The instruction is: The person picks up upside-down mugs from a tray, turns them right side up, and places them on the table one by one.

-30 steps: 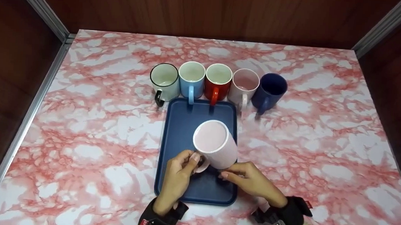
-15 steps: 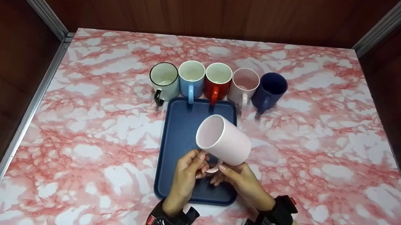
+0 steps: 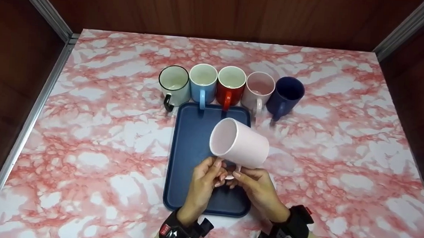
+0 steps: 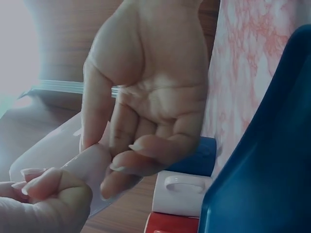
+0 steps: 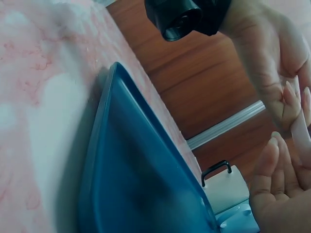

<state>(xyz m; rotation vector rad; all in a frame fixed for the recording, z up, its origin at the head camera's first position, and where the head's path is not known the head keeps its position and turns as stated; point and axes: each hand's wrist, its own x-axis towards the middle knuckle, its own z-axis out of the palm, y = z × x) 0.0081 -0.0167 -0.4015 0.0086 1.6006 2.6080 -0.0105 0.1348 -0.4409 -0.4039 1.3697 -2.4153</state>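
Note:
A pale pink mug (image 3: 249, 145) hangs tilted above the dark blue tray (image 3: 192, 143), its opening turned left and its handle facing me. My left hand (image 3: 202, 186) pinches the handle near the rim end. On the same handle, toward the mug's base, my right hand (image 3: 262, 192) grips with thumb and fingers. In the left wrist view my left thumb and forefinger meet on the handle, with the right hand (image 4: 53, 204) close beside them. The right wrist view catches both hands at its right edge around the pale handle (image 5: 301, 141).
Several mugs stand upright in a row behind the tray: white with a black handle (image 3: 176, 94), light blue (image 3: 197, 94), red (image 3: 231, 98), pink (image 3: 251, 101) and dark blue (image 3: 281, 105). A marbled red-and-white tabletop (image 3: 104, 127) lies beneath, with brown wooden panels (image 3: 218, 12) around it.
The pink mug has risen slightly and tipped onto its side, its base swinging right. The right hand has moved from the mug's base to its handle; the left hand shifted right.

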